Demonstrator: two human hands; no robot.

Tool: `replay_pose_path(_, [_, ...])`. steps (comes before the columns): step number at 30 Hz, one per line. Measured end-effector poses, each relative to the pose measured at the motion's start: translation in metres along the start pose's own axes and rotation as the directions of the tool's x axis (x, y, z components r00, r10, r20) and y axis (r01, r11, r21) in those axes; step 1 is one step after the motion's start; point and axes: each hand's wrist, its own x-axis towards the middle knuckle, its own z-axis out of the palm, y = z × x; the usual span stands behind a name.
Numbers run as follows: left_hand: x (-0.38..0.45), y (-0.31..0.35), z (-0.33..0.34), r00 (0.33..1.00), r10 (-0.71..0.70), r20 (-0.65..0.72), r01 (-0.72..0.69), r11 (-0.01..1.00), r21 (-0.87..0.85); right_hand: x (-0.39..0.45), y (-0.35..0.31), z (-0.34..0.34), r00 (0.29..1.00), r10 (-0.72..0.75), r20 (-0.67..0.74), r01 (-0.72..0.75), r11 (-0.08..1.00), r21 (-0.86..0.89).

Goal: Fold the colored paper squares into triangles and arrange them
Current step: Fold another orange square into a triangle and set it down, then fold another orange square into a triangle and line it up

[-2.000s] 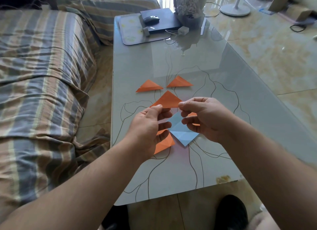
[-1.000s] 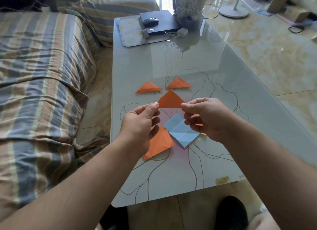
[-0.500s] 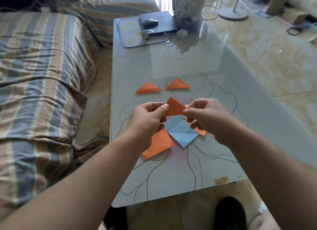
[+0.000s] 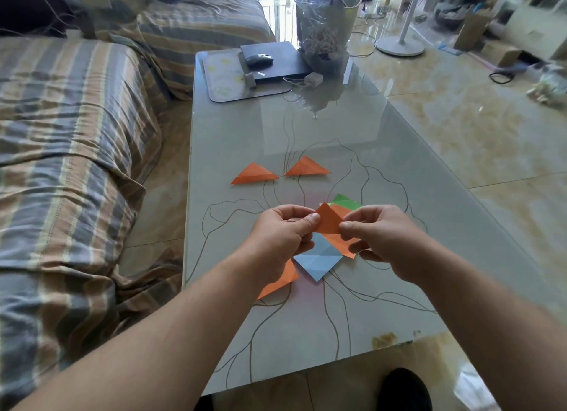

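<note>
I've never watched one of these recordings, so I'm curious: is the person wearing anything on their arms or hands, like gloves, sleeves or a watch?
Nothing shows. The left hand and right hand are bare, with no gloves, rings or watch in view. Both forearms are uncovered as far as the picture's edge, so no sleeve is visible. No cables or markings appear on them.

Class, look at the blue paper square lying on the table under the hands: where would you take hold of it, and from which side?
Probably pinch the blue paper square by its near corner, coming from the person's side. It lies flat as a diamond, that corner points toward them uncovered, while its far part sits under both hands.
</note>
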Motion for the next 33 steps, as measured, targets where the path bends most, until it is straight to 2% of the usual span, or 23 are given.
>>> replay_pose_path(4, [0.003, 0.002, 0.009, 0.999, 0.035, 0.029, -0.036, 0.998, 0.044, 0.007, 0.007, -0.009, 0.999, 0.040, -0.010, -0.040, 0.998, 0.058])
replay_pose_path(10, [0.008, 0.002, 0.017, 0.990, 0.141, 0.025, -0.143, 0.977, 0.160, 0.036, 0.001, -0.029, 0.999, 0.012, -0.030, -0.015, 0.996, -0.091])
replay_pose_path(13, [0.018, -0.001, 0.016, 0.982, 0.186, -0.040, -0.176, 0.967, 0.185, 0.063, -0.001, -0.035, 0.993, -0.059, -0.107, 0.044, 0.989, -0.140])
replay_pose_path(18, [0.029, -0.008, 0.017, 0.979, 0.173, -0.108, -0.151, 0.971, 0.187, 0.131, -0.005, -0.059, 0.959, -0.075, -0.275, 0.053, 0.995, -0.087])
replay_pose_path(22, [0.035, -0.008, 0.016, 0.966, 0.233, -0.108, -0.192, 0.935, 0.299, 0.177, 0.001, -0.067, 0.911, -0.078, -0.404, -0.024, 0.970, -0.241])
replay_pose_path(25, [0.037, -0.008, 0.018, 0.963, 0.255, -0.092, -0.212, 0.920, 0.331, 0.199, 0.003, -0.070, 0.899, -0.096, -0.426, -0.073, 0.929, -0.364])
replay_pose_path(29, [0.042, -0.011, 0.021, 0.965, 0.249, -0.085, -0.202, 0.908, 0.368, 0.214, 0.006, -0.071, 0.866, -0.211, -0.453, 0.002, 0.907, -0.420])
replay_pose_path(31, [0.043, -0.012, 0.021, 0.969, 0.238, -0.072, -0.193, 0.901, 0.388, 0.213, 0.010, -0.066, 0.845, -0.330, -0.420, 0.038, 0.821, -0.569])
replay_pose_path(33, [0.043, -0.013, 0.021, 0.969, 0.239, -0.058, -0.195, 0.892, 0.408, 0.208, 0.017, -0.055, 0.827, -0.473, -0.302, 0.148, 0.702, -0.696])
